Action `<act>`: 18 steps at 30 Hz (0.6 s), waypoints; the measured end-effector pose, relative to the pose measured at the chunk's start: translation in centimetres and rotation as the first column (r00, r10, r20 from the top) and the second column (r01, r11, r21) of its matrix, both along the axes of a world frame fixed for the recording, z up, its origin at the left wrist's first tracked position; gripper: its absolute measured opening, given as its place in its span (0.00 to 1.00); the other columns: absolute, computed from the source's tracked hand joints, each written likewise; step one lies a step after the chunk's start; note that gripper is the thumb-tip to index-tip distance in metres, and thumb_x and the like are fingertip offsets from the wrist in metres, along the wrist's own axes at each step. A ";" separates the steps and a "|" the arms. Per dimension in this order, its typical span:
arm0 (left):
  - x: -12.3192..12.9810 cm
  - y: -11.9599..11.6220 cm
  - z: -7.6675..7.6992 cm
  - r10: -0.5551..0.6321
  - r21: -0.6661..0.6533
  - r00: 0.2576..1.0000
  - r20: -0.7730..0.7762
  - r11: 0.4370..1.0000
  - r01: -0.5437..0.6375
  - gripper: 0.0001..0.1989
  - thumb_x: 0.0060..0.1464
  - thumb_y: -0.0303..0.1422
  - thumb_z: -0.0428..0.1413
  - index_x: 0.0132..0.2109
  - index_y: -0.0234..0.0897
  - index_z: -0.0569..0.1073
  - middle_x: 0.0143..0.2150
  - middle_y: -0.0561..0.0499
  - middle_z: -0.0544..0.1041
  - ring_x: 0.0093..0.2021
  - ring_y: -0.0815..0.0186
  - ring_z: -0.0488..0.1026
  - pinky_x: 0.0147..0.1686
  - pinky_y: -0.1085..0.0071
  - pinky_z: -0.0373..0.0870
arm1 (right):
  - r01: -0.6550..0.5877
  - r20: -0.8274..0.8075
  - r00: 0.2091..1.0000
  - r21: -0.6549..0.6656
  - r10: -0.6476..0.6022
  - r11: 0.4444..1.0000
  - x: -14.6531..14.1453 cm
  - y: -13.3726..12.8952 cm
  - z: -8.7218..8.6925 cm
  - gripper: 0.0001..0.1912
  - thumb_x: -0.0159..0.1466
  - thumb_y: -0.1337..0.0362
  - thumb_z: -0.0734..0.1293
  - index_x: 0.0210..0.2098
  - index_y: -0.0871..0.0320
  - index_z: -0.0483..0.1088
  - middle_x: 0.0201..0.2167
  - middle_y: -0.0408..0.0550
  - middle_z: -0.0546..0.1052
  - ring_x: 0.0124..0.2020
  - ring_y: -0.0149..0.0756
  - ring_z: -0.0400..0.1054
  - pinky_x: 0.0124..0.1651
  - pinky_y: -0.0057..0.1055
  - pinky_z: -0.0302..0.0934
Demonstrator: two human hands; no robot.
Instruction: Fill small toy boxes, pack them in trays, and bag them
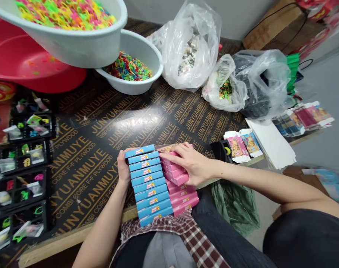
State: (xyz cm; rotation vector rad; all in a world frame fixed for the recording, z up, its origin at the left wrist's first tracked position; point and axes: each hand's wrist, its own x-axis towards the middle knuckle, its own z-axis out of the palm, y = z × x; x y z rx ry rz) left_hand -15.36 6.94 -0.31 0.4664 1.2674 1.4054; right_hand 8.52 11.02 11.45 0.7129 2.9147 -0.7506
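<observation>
A row of small blue boxes lies against my lap at the table edge, stacked side by side with their narrow ends facing me. Beside it on the right runs a row of pink boxes, a few of them tilted out of line. My left hand grips the far left end of the blue row, thumb showing and the other fingers mostly hidden behind it. Over the upper pink boxes my right hand is closed, its fingers reaching across their tops and its palm on their right side.
Black compartment trays with small toys line the left. A pale tub of bright pieces, a smaller tub and a red basin stand behind. Plastic bags sit at the back; flat cartons lie on the right.
</observation>
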 end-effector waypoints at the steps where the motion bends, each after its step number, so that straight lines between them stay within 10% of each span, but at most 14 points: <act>1: -0.2 -0.1 0.0 0.002 0.012 1.000 0.020 1.000 -0.002 0.30 0.50 0.63 0.49 0.30 0.38 0.74 0.27 0.50 0.78 0.30 0.61 0.75 0.35 0.65 0.72 | 0.009 -0.014 1.000 -0.003 -0.009 1.000 -0.2 -0.1 0.1 0.51 0.54 0.50 0.70 0.72 0.58 0.49 0.55 0.61 0.65 0.52 0.52 0.59 0.52 0.50 0.53; 11: -1.2 0.1 -0.7 -0.012 0.017 0.999 0.032 1.000 0.012 0.30 0.50 0.63 0.51 0.27 0.38 0.74 0.24 0.52 0.75 0.25 0.65 0.70 0.29 0.68 0.69 | 0.123 -0.086 0.987 -0.142 -0.136 0.982 -1.2 2.9 -1.1 0.58 0.53 0.48 0.72 0.74 0.52 0.38 0.53 0.55 0.66 0.49 0.49 0.59 0.53 0.47 0.55; 18: -1.8 -0.2 -0.3 -0.006 0.015 0.996 0.094 1.000 0.005 0.30 0.54 0.61 0.47 0.27 0.38 0.74 0.25 0.49 0.76 0.27 0.63 0.72 0.30 0.67 0.70 | 0.116 -0.167 0.976 -0.129 -0.136 0.985 -0.7 0.4 0.1 0.52 0.56 0.47 0.69 0.73 0.48 0.43 0.56 0.55 0.64 0.53 0.51 0.59 0.55 0.50 0.53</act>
